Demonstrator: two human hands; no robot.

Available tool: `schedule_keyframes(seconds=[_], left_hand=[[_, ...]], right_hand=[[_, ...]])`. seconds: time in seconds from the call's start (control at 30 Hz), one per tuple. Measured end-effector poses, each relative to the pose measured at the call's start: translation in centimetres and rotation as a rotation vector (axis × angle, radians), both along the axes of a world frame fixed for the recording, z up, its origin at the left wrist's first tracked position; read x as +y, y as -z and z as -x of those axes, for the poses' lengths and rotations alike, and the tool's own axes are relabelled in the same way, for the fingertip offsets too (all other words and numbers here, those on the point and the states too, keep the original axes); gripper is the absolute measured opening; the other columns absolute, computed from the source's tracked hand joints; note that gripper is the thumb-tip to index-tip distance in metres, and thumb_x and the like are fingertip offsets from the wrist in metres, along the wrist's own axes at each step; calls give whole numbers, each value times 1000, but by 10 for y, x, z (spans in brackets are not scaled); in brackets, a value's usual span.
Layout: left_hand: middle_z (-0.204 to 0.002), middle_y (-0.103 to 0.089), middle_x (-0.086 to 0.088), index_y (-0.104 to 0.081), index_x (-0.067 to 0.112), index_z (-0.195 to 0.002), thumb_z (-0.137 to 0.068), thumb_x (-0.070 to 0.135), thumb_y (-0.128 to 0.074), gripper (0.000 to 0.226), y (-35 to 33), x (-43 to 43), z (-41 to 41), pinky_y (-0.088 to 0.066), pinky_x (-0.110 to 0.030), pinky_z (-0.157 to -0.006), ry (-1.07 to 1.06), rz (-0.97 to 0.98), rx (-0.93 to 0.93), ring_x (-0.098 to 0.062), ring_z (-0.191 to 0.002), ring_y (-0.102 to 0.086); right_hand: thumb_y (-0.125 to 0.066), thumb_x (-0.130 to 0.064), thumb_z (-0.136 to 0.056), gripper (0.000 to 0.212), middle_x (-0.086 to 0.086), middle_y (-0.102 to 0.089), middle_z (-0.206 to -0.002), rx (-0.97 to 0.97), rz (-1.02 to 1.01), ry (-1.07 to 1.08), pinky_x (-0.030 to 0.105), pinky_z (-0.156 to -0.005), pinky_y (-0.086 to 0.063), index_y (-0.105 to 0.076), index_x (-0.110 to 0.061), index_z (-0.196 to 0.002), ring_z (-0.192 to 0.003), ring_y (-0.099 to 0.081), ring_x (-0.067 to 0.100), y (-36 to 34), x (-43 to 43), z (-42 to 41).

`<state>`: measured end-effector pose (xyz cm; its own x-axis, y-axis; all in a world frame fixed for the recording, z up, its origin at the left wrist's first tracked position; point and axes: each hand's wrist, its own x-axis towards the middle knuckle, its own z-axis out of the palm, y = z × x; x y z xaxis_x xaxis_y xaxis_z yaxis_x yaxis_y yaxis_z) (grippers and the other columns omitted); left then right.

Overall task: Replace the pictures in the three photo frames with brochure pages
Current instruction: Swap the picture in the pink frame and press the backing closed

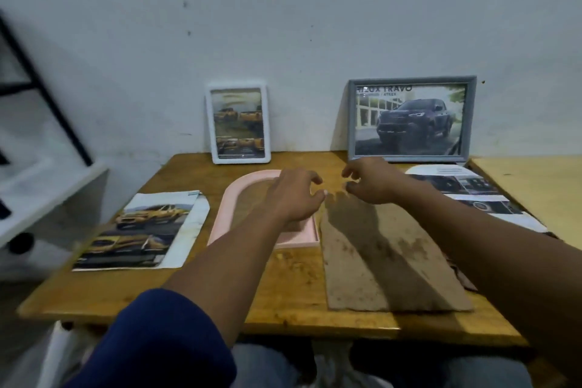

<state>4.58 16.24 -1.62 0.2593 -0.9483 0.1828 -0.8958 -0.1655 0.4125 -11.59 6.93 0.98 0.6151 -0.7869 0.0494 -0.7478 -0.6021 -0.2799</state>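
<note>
Two of the three frames look finished to us. The white frame [238,85] and the grey frame [352,120] stand leaning against the wall at the back of the desk [283,293], and each shows a printed truck page behind its glass.

The third, a pink arched frame [226,208], lies flat in the middle of the desk. Its brown backing board [378,261] is out and lies just beside it on the right. We judge this frame has yet to get its page and be closed up. A brochure page with yellow trucks [141,230] waits on the desk to the left of the pink frame, and more brochure pages [466,189] lie at the far right.

Our left hand [293,195] hovers over the upper right part of the pink frame, fingers loosely curled and holding nothing we can see. Our right hand [371,181] hangs above the far end of the backing board, fingers likewise curled and empty. The two hands are close together.
</note>
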Motion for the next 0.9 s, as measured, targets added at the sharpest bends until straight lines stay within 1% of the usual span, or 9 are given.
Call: schedule_keyframes(seconds=[0.07, 0.17, 0.3, 0.43, 0.53, 0.57, 0.63, 0.73, 0.9], left_hand=[[-136, -61, 4, -66, 30, -130, -95, 42, -66, 37, 2, 27, -36, -51, -37, -97, -106, 6, 50, -21, -120, -58], [-134, -61, 5, -63, 28, -131, -96, 38, -66, 37, 3, 72, -84, -52, -29, -81, -256, -13, 87, -16, -105, -62], [-136, -62, -3, -65, 23, -132, -94, 42, -65, 43, 11, 133, -149, -52, -42, -97, -452, -33, 32, -25, -121, -58], [-123, -67, -9, -69, 22, -124, -90, 44, -63, 41, 26, 182, -198, -54, -43, -92, -614, -97, -11, -31, -111, -61], [-126, -61, -11, -58, 26, -132, -82, 65, -58, 63, 43, 201, -223, -52, -49, -95, -703, -169, 2, -34, -114, -57], [-128, -60, -10, -56, 28, -134, -81, 70, -55, 68, 49, 204, -230, -51, -51, -96, -710, -182, -1, -34, -115, -57], [-132, -57, -9, -53, 29, -136, -84, 73, -53, 69, 55, 206, -236, -47, -51, -100, -703, -178, -33, -33, -120, -53], [-143, -48, -11, -49, 24, -142, -92, 68, -46, 66, 60, 206, -232, -36, -51, -107, -690, -174, -110, -35, -131, -43], [-159, -35, -9, -43, 22, -148, -101, 50, -38, 55, 74, 203, -225, -21, -48, -121, -560, -41, -243, -30, -147, -27]], right_hand=[[-65, -33, -93, 33, 2, -65, -123, -24, -8, -85, 34, -90, -51, -65, -21, -124, -109, -60, 21, -1, 23, -43], [-66, -29, -93, 30, 1, -66, -120, -57, -75, -164, 31, -88, -52, -66, -21, -122, -103, -60, 18, 1, 56, -105], [-64, -28, -95, 28, 2, -70, -114, -104, -166, -238, 31, -82, -57, -68, -18, -120, -93, -64, 17, 10, 98, -174], [-63, -28, -96, 24, 4, -69, -100, -143, -238, -252, 24, -60, -51, -68, -13, -114, -79, -65, 16, 24, 131, -225], [-65, -28, -95, 27, 3, -66, -98, -112, -274, -192, 22, -56, -48, -64, -12, -118, -78, -64, 16, 37, 142, -253], [-65, -29, -95, 29, 2, -64, -97, -90, -275, -168, 24, -57, -49, -63, -12, -118, -79, -63, 16, 40, 144, -259], [-66, -34, -93, 35, 5, -63, -108, -39, -216, -119, 33, -74, -54, -60, -14, -121, -94, -61, 22, 45, 146, -268], [-64, -41, -92, 49, 13, -53, -136, 32, -98, -56, 45, -97, -45, -54, -17, -133, -120, -47, 33, 51, 145, -276], [-65, -35, -92, 42, 12, -57, -134, -6, -103, 23, 46, -98, -43, -57, -18, -130, -119, -48, 33, 54, 144, -283]])
